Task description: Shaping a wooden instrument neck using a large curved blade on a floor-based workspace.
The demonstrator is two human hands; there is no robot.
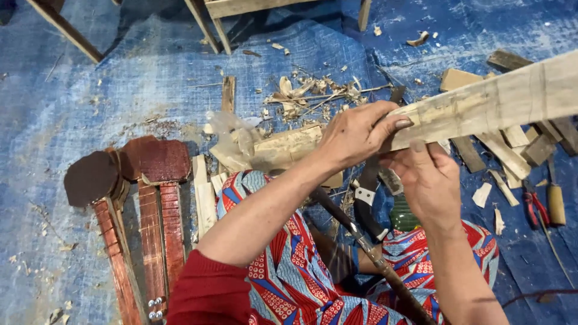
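My left hand [356, 133] grips the near end of a long pale wooden plank [500, 99] that runs up to the right edge of the view. My right hand [426, 180] holds the same plank from below, its thumb pressed on the lower edge. Pencil lines cross the plank. Under my hands lies a dark-handled knife [366, 201], and a long dark metal tool [361, 241] rests across my lap on the patterned red and blue cloth [289, 271].
A blue tarp [90, 108] covers the floor. Dark red carved paddle-shaped pieces [144, 198] lie at left. Wood shavings [307, 93], offcuts [506, 153] and a pale block [283, 147] are scattered ahead. Red-handled pliers [534, 207] and a wooden-handled tool [555, 201] lie at right. Wooden furniture legs [211, 24] stand at the top.
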